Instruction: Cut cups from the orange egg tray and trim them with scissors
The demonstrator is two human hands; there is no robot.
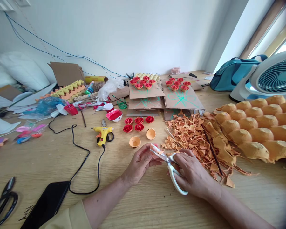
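Note:
My right hand (193, 175) is closed round the white handles of a pair of scissors (168, 163), blades apart and pointing left. My left hand (140, 162) pinches a small orange piece of egg-carton card (157, 152) between the blades. Both hands hover just above the wooden table (50, 156). Two cut orange cups (134, 142) lie just beyond my left hand, and several red painted paper roses (138, 124) lie behind them. A heap of orange card scraps (195, 136) lies beside my right hand.
An orange egg tray (255, 127) lies at the right, a fan (274, 76) and blue bag (231, 73) behind it. A yellow glue gun (103, 133) with black cord, a red paint bowl (114, 115), cardboard sheets with more roses (178, 92), a black phone (47, 203) and black scissors (2, 203) lie around.

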